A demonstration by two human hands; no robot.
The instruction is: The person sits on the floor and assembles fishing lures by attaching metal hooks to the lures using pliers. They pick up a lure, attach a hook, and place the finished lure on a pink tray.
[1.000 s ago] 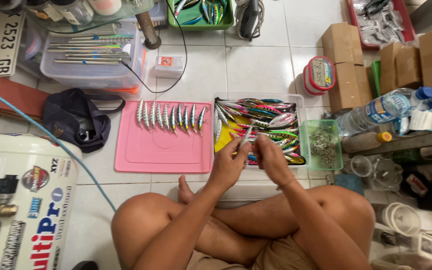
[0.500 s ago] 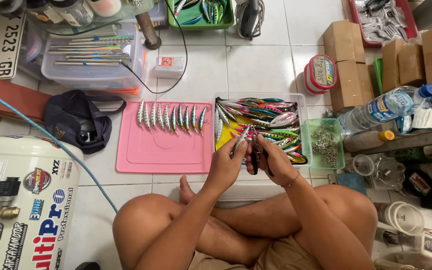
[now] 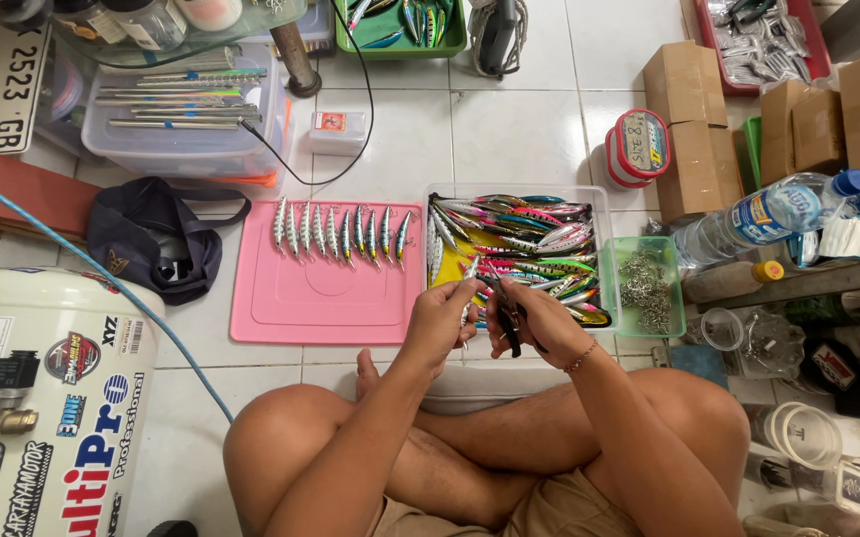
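I am sitting cross-legged on the tile floor, both hands working close together just over the near edge of the clear tray [image 3: 604, 214] of painted fishing lures. My left hand [image 3: 442, 320] is pinching a slim silver lure [image 3: 470, 270] by its lower end, its nose pointing up and away from my fingers. My right hand [image 3: 539, 320] is closed around dark-handled pliers [image 3: 505, 320], the jaws meeting the lure right beside my left thumb; whether they are biting on a ring or a hook I cannot tell.

Left of my grip, ten silvery lures [image 3: 340, 231] are lying in a neat row along the far edge of the pink mat [image 3: 320, 303]; I am reading those as finished. Most of the mat is bare. Beyond my grip the tray is heaped with lures, so by my judgement most of the work is left. Right of my grip, a small green box [image 3: 678, 288] is holding loose metal hooks.
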